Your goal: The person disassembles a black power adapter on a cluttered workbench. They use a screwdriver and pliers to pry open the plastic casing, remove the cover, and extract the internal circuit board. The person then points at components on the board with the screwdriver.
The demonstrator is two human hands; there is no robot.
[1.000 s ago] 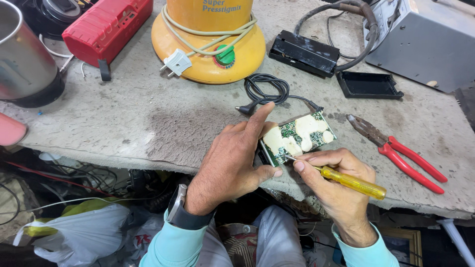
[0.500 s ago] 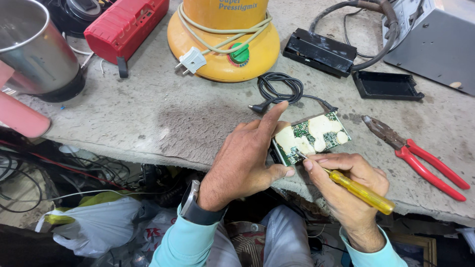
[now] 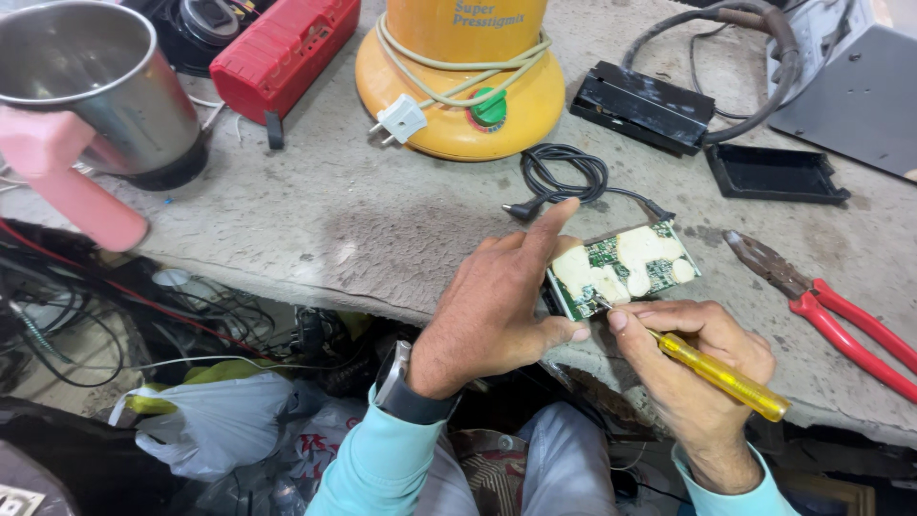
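On a rough concrete workbench [image 3: 287, 229], the left hand [image 3: 497, 306] pinches a green circuit board [image 3: 626, 268] at the near edge; the right hand [image 3: 697, 368] grips a yellow screwdriver [image 3: 721, 376], whose tip could slip and gouge the board.

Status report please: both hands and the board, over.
Left hand steadies green circuit board. Right hand holds yellow screwdriver, tip on board. Nothing blocks.

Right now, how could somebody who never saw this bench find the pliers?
Start at the grey workbench and go to its right edge, beyond the circuit board that the left hand steadies. The pliers lie flat there, alone in having red handles.
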